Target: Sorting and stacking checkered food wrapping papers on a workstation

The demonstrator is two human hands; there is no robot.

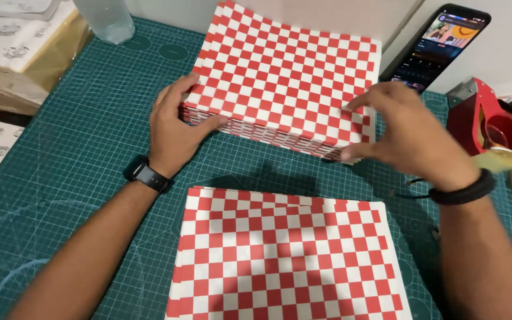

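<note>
A: What lies beneath the hands?
B: A green cutting mat [90, 148] covering the bench. Nearer the person than both hands lies a second stack of checkered sheets [285, 255].

A: What do the hands hold?
B: A thick stack of red-and-white checkered paper [285, 77]. The left hand [176, 127] grips its near-left corner, thumb under the edge. The right hand [413, 136], fingers spread, pinches the near-right corner.

A: And beyond the right hand?
B: A red tape dispenser [493, 127] and a phone [440, 44].
</note>
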